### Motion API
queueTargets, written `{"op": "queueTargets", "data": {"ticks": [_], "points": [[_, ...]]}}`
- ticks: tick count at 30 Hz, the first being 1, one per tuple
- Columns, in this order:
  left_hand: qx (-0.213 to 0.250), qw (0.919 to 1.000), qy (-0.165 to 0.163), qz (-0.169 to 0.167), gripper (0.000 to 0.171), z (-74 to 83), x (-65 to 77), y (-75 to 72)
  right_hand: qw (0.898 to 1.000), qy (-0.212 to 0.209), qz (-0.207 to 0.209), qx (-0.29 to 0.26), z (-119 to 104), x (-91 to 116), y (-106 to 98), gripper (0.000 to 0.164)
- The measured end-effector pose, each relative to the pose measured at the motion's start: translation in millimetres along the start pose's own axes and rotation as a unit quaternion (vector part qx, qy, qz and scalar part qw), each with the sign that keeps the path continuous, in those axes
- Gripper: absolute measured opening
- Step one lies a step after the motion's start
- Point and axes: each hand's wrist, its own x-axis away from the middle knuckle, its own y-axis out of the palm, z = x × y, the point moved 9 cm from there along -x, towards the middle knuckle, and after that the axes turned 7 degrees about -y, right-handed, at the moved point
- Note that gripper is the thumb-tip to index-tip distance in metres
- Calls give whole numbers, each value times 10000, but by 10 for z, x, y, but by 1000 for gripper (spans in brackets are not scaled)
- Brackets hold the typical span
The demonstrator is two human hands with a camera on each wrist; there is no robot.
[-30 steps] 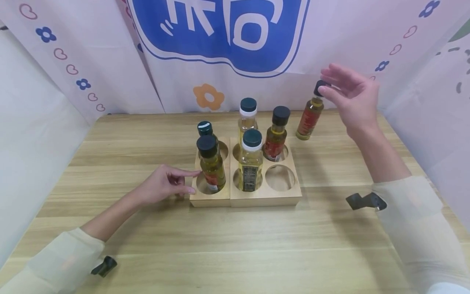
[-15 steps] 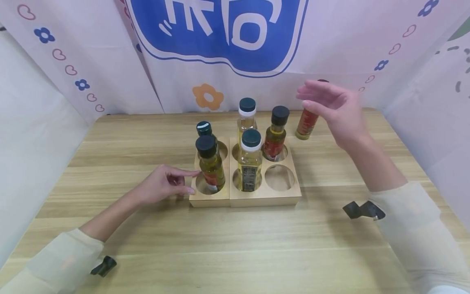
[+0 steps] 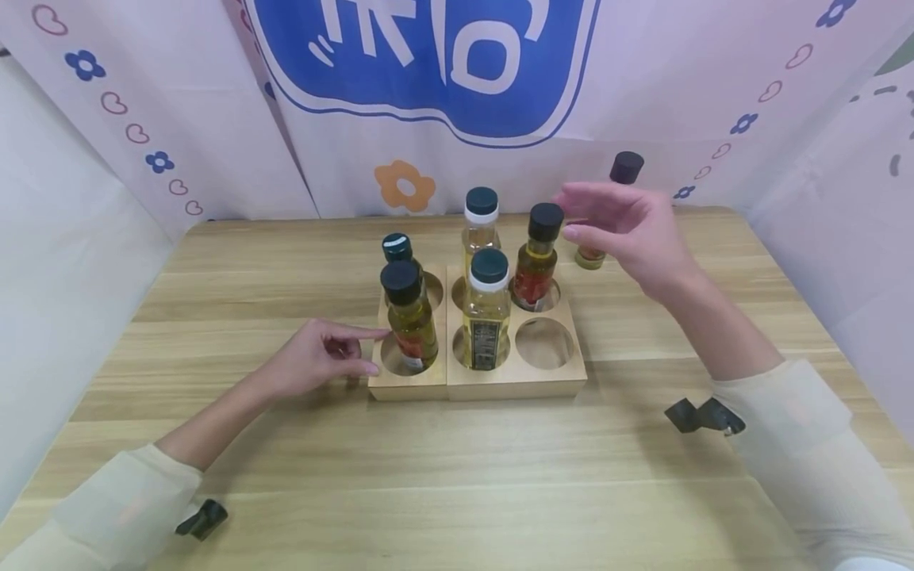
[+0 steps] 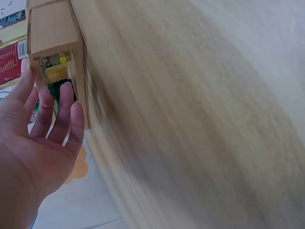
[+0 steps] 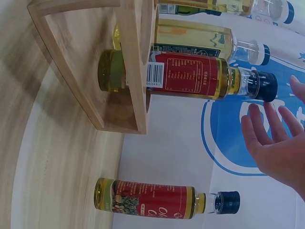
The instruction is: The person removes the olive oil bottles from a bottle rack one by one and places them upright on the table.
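Observation:
My left hand (image 3: 317,361) touches the left edge of a wooden bottle rack (image 3: 517,388) with thumb and index finger. In the left wrist view, its fingers (image 4: 45,112) are spread beside the rack's open side. My right hand (image 3: 628,230) is held in the air, fingers loosely bent, right by the black cap of a red-labelled oil bottle (image 3: 534,277) in the rack's back right hole. The right wrist view has nothing in that hand's palm. Behind this hand, another red-labelled olive oil bottle (image 5: 147,198) stands on the table, partly hidden in the head view.
Two clear oil bottles with green caps, one in front (image 3: 488,317), stand in the rack's middle holes. A black-capped oil bottle (image 3: 412,325) and a green-capped bottle (image 3: 397,247) occupy the left side. A printed cloth (image 3: 343,159) hangs behind the table (image 3: 457,492).
My right hand has moved left and down, from the cap of the bottle on the table to the cap of the one in the rack's back right. The left hand has stayed put.

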Motion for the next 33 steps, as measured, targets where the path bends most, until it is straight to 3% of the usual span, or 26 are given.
{"op": "queueTargets", "data": {"ticks": [9, 14, 19, 27, 33], "points": [[324, 9993, 141, 123, 39, 25, 20, 11, 9999, 54, -65, -82, 94, -6, 43, 47], [537, 9985, -86, 89, 36, -34, 14, 25, 9999, 77, -45, -103, 138, -12, 60, 48], [867, 9956, -353, 51, 37, -84, 8, 36, 9995, 124, -5, 307, 167, -16, 56, 48], [1110, 9930, -397, 3, 39, -102, 4, 48, 9937, 382, 53, 1048, 202, -36, 75, 49], [1083, 9932, -425, -6, 38, -114, 6, 49, 9933, 400, 143, 1071, 221, -51, 92, 45]]}}
